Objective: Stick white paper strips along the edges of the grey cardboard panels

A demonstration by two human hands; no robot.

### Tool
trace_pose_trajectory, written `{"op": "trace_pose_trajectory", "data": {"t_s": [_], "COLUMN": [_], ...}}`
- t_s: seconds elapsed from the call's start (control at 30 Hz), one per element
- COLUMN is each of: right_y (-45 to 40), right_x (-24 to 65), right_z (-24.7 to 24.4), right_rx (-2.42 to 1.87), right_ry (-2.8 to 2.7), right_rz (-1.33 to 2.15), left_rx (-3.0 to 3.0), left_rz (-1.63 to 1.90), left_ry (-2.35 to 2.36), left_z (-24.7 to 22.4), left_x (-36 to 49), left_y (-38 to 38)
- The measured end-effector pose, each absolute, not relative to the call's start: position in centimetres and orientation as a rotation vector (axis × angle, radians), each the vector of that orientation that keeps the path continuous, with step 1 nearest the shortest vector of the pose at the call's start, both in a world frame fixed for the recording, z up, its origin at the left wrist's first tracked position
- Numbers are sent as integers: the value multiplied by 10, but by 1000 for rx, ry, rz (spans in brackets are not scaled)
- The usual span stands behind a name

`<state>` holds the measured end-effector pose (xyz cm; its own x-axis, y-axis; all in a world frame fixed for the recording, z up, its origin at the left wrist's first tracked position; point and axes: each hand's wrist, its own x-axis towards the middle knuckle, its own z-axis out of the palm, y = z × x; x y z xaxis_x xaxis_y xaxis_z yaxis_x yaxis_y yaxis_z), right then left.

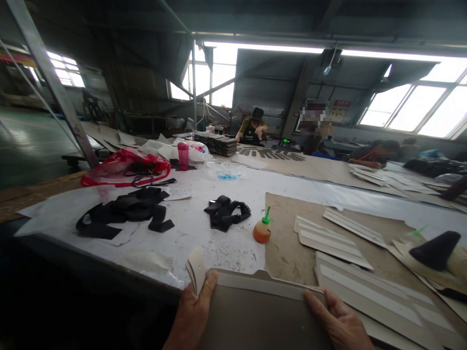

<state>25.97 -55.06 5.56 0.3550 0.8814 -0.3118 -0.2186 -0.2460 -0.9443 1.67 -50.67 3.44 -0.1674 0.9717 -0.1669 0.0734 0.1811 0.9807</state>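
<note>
Smooth matt panel point(260, 313), plastic bottle point(261, 231), matt cloth strips point(136, 208)

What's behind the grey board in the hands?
Past the grey board: a green-nozzled bottle by the edge of the brown sheet, and bundled black fabric on the white surface. What the board covers is hidden.

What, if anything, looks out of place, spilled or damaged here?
Dark smudges dirty the white tabletop near the bottle, and black strips lie in untidy tangles. No spill shows; the held panel's visible part looks undamaged.
</note>
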Motion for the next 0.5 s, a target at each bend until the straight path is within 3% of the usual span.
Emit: {"op": "trace_pose_trajectory", "data": {"t_s": [0.5], "right_y": [-554], "right_x": [261], "right_z": [53], "right_rx": [-1441], "right_ry": [-683], "right_rz": [1163], "left_rx": [1048], "left_rz": [1171], "left_ry": [1532], "left_z": [34], "left_x": [20], "left_y": [-507]}}
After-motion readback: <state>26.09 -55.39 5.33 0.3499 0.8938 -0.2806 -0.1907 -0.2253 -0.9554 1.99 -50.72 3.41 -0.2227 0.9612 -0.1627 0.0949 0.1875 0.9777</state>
